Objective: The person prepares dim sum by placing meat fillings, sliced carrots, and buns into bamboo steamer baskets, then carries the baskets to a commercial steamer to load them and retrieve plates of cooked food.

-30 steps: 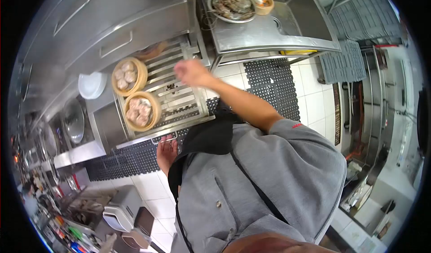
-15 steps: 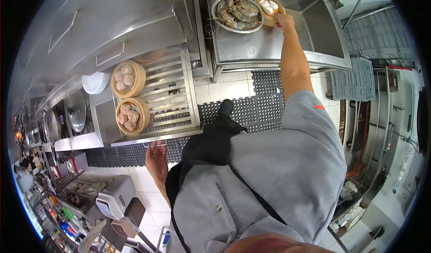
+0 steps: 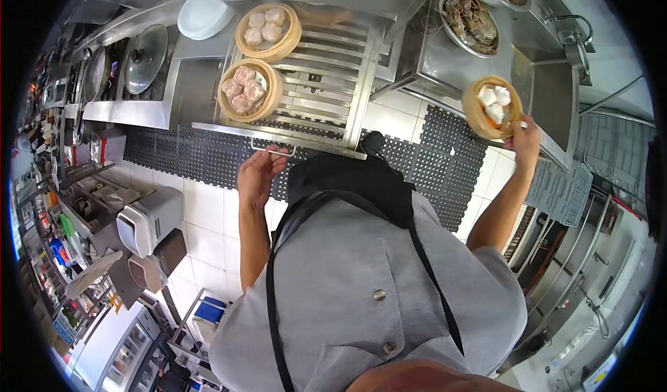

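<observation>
My right hand (image 3: pixel 525 140) grips the rim of a bamboo steamer basket (image 3: pixel 475 114) holding white dumplings and something orange, lifted near the steel counter's front edge. My left hand (image 3: pixel 260 172) has its fingers curled at the wire handle (image 3: pixel 272 147) of a pulled-out steel drawer. On the drawer's slatted rack (image 3: pixel 326 65) sit two more bamboo baskets. The nearer basket (image 3: pixel 272 90) contains several pinkish dumplings; the farther one (image 3: pixel 290 39) contains several pale dumplings.
A bowl of large shrimp (image 3: pixel 470 25) stands on the steel counter (image 3: pixel 445 65). White plates (image 3: pixel 203 15) and a lidded pan (image 3: pixel 146 58) are at the left. Black perforated mats (image 3: pixel 445 162) cover part of the tiled floor.
My right hand has taken the basket of white dumplings from beside the shrimp bowl and brought it closer. The view has turned, while my left hand remains at the drawer handle.
</observation>
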{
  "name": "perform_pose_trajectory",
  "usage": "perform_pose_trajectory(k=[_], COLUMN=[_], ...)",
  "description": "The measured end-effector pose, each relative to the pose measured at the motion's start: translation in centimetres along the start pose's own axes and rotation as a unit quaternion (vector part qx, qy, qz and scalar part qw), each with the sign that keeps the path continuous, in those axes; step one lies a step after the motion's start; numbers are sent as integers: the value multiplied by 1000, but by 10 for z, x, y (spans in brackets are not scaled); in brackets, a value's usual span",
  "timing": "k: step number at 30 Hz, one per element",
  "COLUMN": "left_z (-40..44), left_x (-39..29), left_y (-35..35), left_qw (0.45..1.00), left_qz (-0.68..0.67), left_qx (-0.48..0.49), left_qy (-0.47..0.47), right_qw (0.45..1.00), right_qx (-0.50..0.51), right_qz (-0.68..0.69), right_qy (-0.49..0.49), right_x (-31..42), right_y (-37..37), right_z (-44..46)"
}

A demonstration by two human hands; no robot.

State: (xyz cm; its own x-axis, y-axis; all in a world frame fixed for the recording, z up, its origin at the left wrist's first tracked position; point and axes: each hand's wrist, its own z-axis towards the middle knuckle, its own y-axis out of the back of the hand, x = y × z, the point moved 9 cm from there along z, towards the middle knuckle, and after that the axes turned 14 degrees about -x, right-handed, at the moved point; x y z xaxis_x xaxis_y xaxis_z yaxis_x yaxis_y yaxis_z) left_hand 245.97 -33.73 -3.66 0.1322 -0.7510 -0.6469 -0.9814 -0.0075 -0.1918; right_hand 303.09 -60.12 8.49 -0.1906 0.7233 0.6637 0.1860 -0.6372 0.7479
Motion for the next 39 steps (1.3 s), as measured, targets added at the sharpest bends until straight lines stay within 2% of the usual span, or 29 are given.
perform_pose_trajectory(k=[3, 9, 11, 12, 15, 19, 21, 25, 27, 33, 35, 37, 39], left_z=[0, 2, 3, 3, 1, 11, 15, 31, 48, 99, 107, 122, 140], left_x=[-1, 1, 1, 1, -1, -6, -9, -25, -34, -71, -86, -94, -102], left_y=[0, 4, 4, 5, 6, 6, 3, -18, -40, -106, -133, -151, -174], left_qw=[1000, 1000, 1000, 999, 997, 996, 996, 994, 993, 990, 984, 984, 973], left_qz=[3, 2, 6, 10, 17, 21, 39, 44, 24, 26, 30, 55, 89], left_qx=[18, 2, -8, -18, -39, -34, -31, -12, 0, 46, 95, 96, 138], left_qy=[4, -8, -21, -40, -65, -75, -75, -96, -117, -132, -147, -142, -160], right_qw=[995, 954, 942, 930, 901, 888, 891, 928, 945, 962, 961, 957, 918], right_qx=[85, 240, 277, 295, 344, 374, 401, 317, 272, 206, 162, 137, 116], right_qz=[60, 114, 102, 76, 36, 25, 71, 68, 112, 115, 84, 64, 115], right_qy=[-6, 138, 159, 204, 263, 265, 200, 184, 145, 139, 209, 246, 362], right_x=[44, 150, 171, 191, 195, 204, 198, 199, 199, 174, 190, 214, 267], right_y=[-43, -169, -213, -225, -280, -300, -303, -274, -243, -196, -176, -165, -149], right_z=[-54, -138, -159, -173, -194, -205, -203, -171, -150, -128, -128, -134, -162])
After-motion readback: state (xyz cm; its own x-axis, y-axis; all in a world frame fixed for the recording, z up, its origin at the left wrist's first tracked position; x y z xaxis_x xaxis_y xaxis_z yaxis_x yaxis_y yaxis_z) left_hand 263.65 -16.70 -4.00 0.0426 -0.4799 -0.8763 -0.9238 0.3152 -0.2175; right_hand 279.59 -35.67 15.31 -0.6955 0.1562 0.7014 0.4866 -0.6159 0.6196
